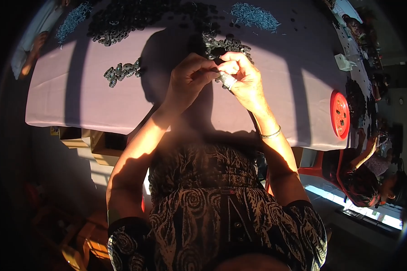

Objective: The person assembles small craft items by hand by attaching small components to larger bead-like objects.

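Note:
My left hand [187, 80] and my right hand [247, 83] meet above the table, fingertips pinched together. Something small and dark sits between them, mostly hidden by the fingers. A whitish wrap [227, 81] covers my right thumb. Just beyond the hands lies a heap of small black parts [230, 45], partly covered by my fingers. Left of my left hand is a smaller group of black ring-like parts [122, 72], lying loose on the cloth.
A pinkish tablecloth [108, 101] covers the table. Far back are a large black heap [122, 18] and two piles of blue bits, left [74, 19] and right [254, 17]. A red tray [339, 115] holding several black pieces lies right. People sit at the right and far left.

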{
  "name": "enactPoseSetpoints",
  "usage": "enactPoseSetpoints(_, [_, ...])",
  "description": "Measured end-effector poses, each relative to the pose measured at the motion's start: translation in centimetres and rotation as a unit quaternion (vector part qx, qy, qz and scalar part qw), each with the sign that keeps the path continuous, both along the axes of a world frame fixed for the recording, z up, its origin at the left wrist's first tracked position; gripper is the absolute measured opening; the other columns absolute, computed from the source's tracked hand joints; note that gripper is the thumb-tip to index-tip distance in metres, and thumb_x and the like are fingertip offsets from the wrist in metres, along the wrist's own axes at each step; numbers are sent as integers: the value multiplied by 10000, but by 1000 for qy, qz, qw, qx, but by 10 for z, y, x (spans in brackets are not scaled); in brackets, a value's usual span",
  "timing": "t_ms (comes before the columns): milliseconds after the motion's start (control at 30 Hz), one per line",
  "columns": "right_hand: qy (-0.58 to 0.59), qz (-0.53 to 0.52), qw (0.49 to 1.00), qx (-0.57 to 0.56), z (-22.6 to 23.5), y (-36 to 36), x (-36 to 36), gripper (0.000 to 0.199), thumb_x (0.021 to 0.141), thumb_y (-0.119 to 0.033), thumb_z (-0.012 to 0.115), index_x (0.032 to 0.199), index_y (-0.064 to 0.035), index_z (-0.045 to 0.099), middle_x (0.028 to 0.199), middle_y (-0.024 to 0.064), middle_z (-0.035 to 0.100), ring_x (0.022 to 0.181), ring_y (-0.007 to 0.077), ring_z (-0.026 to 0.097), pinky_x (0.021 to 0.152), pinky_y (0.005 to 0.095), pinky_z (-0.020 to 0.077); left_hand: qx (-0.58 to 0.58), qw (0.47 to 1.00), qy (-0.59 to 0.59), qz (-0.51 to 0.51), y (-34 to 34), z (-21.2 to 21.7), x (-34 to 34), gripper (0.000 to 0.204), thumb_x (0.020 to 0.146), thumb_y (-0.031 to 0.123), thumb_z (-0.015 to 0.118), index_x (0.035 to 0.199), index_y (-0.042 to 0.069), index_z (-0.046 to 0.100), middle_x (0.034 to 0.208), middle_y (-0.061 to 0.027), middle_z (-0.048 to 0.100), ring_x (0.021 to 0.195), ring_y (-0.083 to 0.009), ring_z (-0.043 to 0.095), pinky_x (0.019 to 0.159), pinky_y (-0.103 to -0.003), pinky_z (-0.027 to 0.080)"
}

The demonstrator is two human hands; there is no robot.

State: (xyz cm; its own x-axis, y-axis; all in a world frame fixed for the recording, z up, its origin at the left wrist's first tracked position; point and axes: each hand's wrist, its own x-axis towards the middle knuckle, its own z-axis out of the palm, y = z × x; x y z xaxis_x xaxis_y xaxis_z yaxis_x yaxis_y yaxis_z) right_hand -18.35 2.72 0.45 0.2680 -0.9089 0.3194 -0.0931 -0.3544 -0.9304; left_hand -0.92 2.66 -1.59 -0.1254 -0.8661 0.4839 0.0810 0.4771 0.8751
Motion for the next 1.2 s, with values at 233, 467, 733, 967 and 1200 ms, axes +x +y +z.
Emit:
enactPoseSetpoints(233, [60,-162,984,-40,21,-18,-49,115,825,13,675,932,-21,650,766,-52,598,715,20,525,664,189,456,61,997,11,-40,0,-2,4,141,883,37,624,1023,28,613,973,-18,602,825,-81,582,694,-207,475])
enactPoseSetpoints(467, [193,-131,972,-3,26,-15,-68,75,796,17,670,846,-38,662,738,-16,567,680,57,500,631,216,432,158,984,50,-66,1,-1,4,198,920,93,597,1112,42,592,960,-18,651,844,-76,610,659,-207,456])
enactPoseSetpoints(733, [257,-24,966,24,24,-10,-63,94,751,30,689,803,-26,634,709,25,528,634,124,495,595,278,422,142,988,19,-54,0,-6,5,189,910,84,609,1094,44,628,932,-13,650,818,-65,600,648,-201,456])
enactPoseSetpoints(967, [309,-13,951,-6,24,-8,-57,107,714,29,678,767,-30,606,670,45,520,593,152,506,572,300,431,98,994,-21,-47,-1,-8,3,185,882,40,625,1065,23,635,878,-3,635,782,-57,581,639,-200,465])
enactPoseSetpoints(1200, [295,-22,955,-3,24,-7,-53,131,700,54,634,762,-47,578,669,24,517,591,127,486,562,291,427,114,991,-55,-41,0,-10,3,187,871,30,640,1055,2,628,849,-28,636,761,-65,581,656,-201,476])
